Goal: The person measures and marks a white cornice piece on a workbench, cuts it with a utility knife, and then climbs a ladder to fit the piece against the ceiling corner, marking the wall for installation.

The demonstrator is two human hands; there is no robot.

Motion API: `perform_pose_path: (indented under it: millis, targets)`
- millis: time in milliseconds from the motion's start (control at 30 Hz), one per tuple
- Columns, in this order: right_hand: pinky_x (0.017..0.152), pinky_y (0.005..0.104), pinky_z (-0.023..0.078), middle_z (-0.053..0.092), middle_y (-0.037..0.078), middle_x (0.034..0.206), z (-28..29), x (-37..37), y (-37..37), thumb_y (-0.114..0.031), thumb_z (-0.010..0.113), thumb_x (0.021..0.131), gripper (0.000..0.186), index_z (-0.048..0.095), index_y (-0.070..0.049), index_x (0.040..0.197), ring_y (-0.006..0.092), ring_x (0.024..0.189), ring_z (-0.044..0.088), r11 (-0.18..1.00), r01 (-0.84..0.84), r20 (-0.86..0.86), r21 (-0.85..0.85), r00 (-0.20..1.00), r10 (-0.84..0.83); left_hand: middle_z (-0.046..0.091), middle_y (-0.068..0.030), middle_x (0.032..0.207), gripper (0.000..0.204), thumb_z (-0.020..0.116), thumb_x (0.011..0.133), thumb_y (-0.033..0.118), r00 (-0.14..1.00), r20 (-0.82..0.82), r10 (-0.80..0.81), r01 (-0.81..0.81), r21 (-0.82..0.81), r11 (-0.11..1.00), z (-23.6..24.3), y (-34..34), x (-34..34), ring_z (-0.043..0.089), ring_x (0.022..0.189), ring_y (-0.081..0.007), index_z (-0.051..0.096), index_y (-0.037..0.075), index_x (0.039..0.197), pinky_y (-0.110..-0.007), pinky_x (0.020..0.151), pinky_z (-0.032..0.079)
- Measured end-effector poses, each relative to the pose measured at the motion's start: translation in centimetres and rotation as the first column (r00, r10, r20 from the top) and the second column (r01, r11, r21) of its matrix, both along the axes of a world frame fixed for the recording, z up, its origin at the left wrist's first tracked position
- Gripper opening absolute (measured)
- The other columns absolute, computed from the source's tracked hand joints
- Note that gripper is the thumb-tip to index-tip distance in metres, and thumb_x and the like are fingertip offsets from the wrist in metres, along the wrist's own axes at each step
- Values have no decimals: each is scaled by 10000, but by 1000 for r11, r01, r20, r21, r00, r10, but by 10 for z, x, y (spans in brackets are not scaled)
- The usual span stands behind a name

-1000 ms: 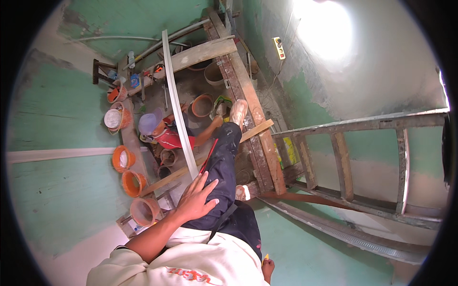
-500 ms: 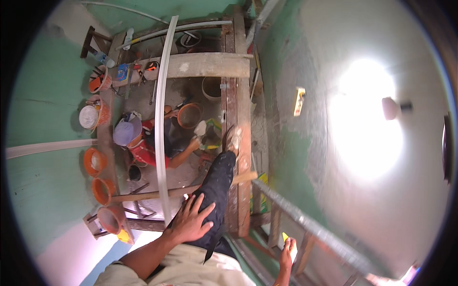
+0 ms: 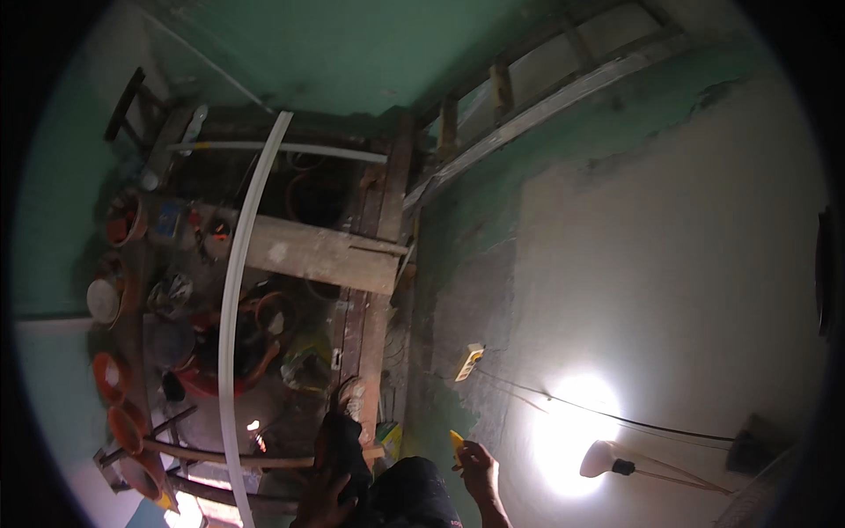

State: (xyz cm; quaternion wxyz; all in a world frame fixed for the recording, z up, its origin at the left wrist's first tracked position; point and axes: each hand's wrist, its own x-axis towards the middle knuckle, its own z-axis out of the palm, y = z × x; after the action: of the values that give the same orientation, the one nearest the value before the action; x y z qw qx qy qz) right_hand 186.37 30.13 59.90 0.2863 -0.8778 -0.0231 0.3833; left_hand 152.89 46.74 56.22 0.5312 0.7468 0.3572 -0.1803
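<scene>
Plainly slim, tapering yellow piece (image 3: 457,439) — pinched in right hand (image 3: 479,471), left hand (image 3: 322,502) loosely spread, dim, on trouser leg (image 3: 341,447).

Left plank (image 3: 134,348) is carrying a row of orange buckets (image 3: 128,426); cross plank (image 3: 321,255) is holding a blue packet (image 3: 170,220); right beam (image 3: 377,339) is bearing a foot (image 3: 355,400)

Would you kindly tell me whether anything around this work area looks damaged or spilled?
Yes, the wall to the right looks patchy: a rough, ragged-edged grey area breaks up its green paint near the yellow power strip. It could be unfinished plaster rather than damage. The shadowy left side is too dark to rule out spills.
</scene>
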Motion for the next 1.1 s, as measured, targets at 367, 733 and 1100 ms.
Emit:
perform_pose_path:
  millis: [367, 733, 1100]
  targets:
    - [756, 305, 583, 748, 79, 1013, -10, 167, 231, -181, 728, 1047, 305, 713, -35, 1314, 140, 839, 715, 912, -300, 421, 281, 892, 164, 545, -277, 1562, 537, 620, 1062, 274, 958, -20, 286, -285, -188, 940, -52, 57, 62, 523, 1449, -418, 556, 15, 1529, -464, 1209, 416]
    - [817, 307, 560, 750, 59, 943, 318, 525, 534, -80, 775, 965, 167, 763, -10, 1116, 121, 858, 661, 856, -309, 904, 414, 245, -349, 553, -248, 1567, 489, 583, 1098, 331, 938, 13, 346, -343, -113, 933, -99, 301, 218, 505, 1459, -417, 604, 41, 1493, -479, 1229, 403]
    - [747, 389, 558, 687, 114, 974, 461, 765, 610, -131, 746, 996, 110, 761, -25, 1023, 242, 829, 674, 985, -172, 951, 29, -299, -80, 555, -235, 1572, 503, 583, 1099, 360, 975, -9, 223, -223, 5, 975, -55, 509, 373, 488, 1474, -425, 604, 58, 1501, -495, 1235, 394]
